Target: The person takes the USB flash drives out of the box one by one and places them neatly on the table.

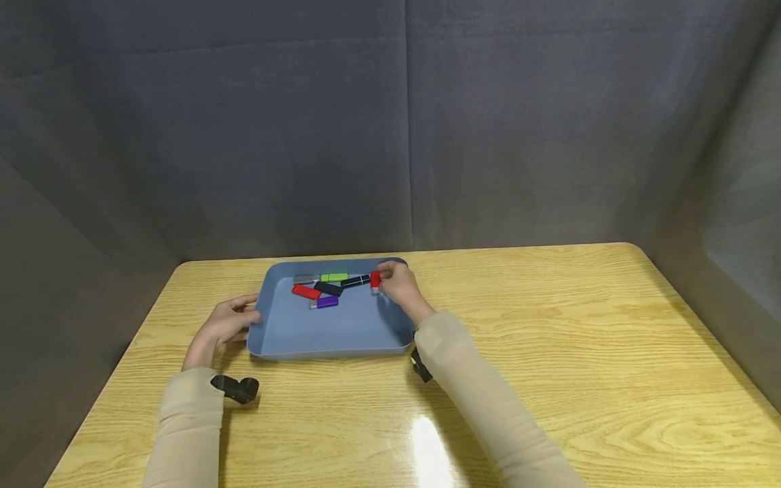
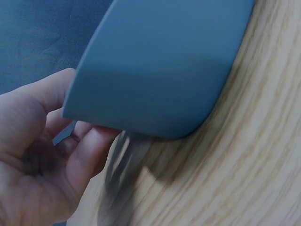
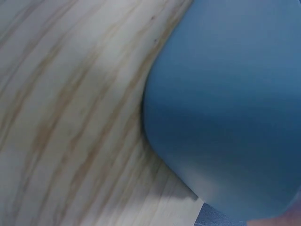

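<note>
A shallow blue tray (image 1: 329, 332) sits on the wooden table. My left hand (image 1: 227, 320) grips its left wall, thumb over the rim; the left wrist view shows fingers bent against the outside of the tray (image 2: 155, 80). At the tray's back right, my right hand (image 1: 399, 281) pinches a red USB stick (image 1: 375, 279), its metal plug pointing toward me. Farther left in the tray lie a green stick (image 1: 333, 277), a grey one (image 1: 304, 279), two black ones (image 1: 355, 281), another red one (image 1: 306, 291) and a purple one (image 1: 327, 301).
The wooden table (image 1: 549, 339) extends widely to the right of the tray. A dark grey curtain (image 1: 305, 135) hangs behind the table's back edge and along the sides. Small black wrist cameras (image 1: 234, 389) sit on both sleeves. The right wrist view mostly shows the tray's outer wall (image 3: 225, 103).
</note>
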Available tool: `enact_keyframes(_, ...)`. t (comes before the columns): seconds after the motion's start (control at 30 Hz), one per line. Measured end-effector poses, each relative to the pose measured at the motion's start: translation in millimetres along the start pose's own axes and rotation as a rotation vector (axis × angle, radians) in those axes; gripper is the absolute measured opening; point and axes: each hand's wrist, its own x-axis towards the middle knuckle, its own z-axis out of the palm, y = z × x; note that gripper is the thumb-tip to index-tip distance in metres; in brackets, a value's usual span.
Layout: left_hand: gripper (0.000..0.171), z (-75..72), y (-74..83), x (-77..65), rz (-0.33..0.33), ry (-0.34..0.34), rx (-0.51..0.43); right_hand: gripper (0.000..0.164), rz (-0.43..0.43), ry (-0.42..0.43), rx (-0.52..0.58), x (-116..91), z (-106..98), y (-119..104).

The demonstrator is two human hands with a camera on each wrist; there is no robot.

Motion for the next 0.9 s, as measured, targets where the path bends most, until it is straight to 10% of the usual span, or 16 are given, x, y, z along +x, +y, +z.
enact_keyframes(0.3,0.068,1.2,0.4,1.5,0.008,-0.013,-0.028,0.046,-0.043,-0.01,-0.047,32,6,25)
enact_keyframes(0.9,0.067,8.0,2.8,5.3,0.027,-0.031,-0.048,0.036,-0.123,0.027,-0.257,4,4,12)
